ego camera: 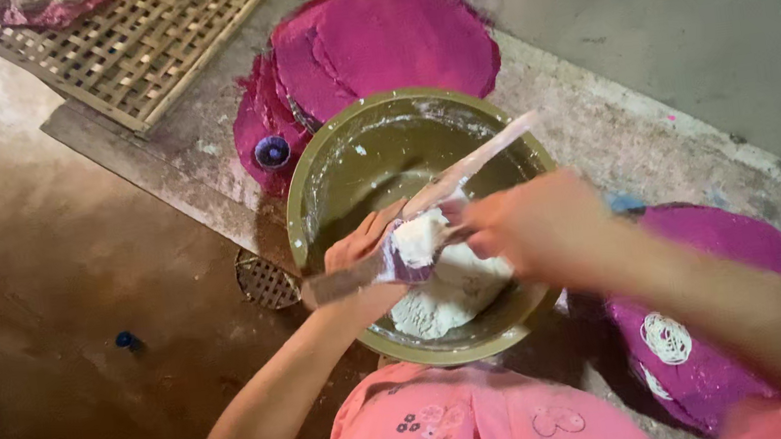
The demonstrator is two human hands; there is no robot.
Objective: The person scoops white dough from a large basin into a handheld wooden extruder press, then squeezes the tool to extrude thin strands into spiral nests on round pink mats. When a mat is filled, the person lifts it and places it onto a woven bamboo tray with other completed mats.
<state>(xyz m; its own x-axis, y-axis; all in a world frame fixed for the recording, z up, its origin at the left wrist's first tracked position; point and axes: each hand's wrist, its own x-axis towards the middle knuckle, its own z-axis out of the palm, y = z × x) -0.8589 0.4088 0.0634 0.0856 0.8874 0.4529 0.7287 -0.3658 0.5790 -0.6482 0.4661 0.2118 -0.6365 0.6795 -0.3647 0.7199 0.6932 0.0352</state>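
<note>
Right, both hands over the metal bowl (325, 173) now, olive-green w/ white smears up the inner wall, sitting on the concrete ledge (598, 129) just ahead of the person. Left hand (363, 253) is curled closed around a small tool handle (344, 282) that pokes out leftward over the near-left rim; a lump of white dough (418, 239) sits at that hand's fingertips, touching them. Right hand (536, 229) is blurred, fist closed on a long flat scraper (487, 156) whose pale blade angles up to the far right across the bowl, coated in white paste. The big mass of dough (450, 297) lies in the bowl's near half, right under both hands.

Around it: stack of round magenta mats (388, 41) on the far side, touching the bowl's far-left rim, w/ a small blue cap (272, 151) resting on the left one. Another magenta mat (719, 308) near right, carrying a little coil of white noodle strands (665, 338). Bamboo lattice tray (131, 48) far left. Round drain grate (264, 282) in the wet brown floor (52, 291), just left of the bowl. Pink floral sleeves (457, 435) at the near edge.
</note>
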